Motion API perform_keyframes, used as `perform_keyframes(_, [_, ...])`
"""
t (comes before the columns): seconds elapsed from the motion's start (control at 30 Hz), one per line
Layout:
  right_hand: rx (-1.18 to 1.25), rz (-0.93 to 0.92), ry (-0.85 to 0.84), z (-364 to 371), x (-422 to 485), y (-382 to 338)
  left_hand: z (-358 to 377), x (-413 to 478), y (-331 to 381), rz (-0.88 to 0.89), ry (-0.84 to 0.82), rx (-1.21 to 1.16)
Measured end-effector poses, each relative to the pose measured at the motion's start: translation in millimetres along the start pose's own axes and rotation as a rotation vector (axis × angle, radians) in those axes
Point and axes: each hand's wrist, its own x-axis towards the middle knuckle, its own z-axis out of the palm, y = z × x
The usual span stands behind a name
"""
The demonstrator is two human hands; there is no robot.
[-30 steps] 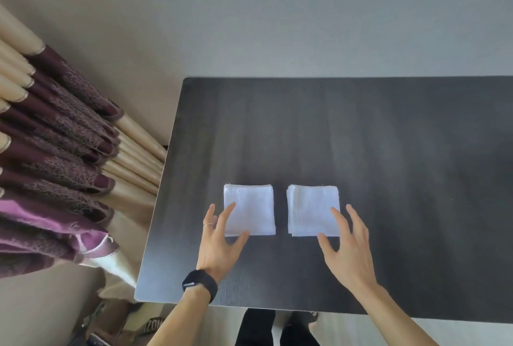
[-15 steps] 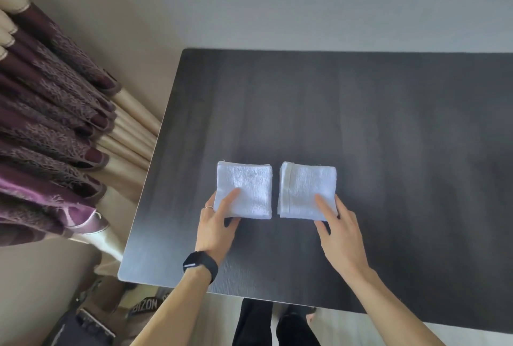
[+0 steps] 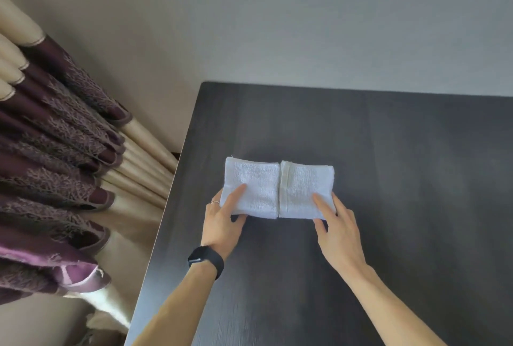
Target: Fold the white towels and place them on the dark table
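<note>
So there are two white towels, both folded down into small squares with a nubby terry texture. The left towel [image 3: 255,184] and the right towel [image 3: 305,182] lie flat side by side with their inner edges touching, so together they look like one long rectangle. The right one has a flat hem band running along its inner edge, right at the seam between them.

The left hand [image 3: 222,220] pinches the near-left corner of the left towel, with the index finger lying on top and the thumb tucked at the near edge. The right hand [image 3: 338,232] does the same on the right towel's near-right corner, index on top and thumb at the near edge. There's a black watch [image 3: 206,261] on the left wrist and a thin ring [image 3: 214,202] on that hand.

The towels sit toward the left-middle part of the table [image 3: 416,179], which is very dark with a faint wood grain. Behind it is a plain pale wall [image 3: 277,26]. Off to the left hangs a pleated curtain [image 3: 55,151], cream with purple patterned panels.
</note>
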Motion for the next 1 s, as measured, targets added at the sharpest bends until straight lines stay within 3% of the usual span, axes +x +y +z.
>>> perform_keyframes(0.53, [-0.016,-0.016,-0.126,16.3,243.7,-94.8,-72.8,268.4,-5.6,0.049,0.018,0.033])
perform_keyframes(1.0, [-0.009,-0.033,-0.164,-3.4,291.3,-95.8,-77.5,307.6,7.1,0.090,0.051,0.057])
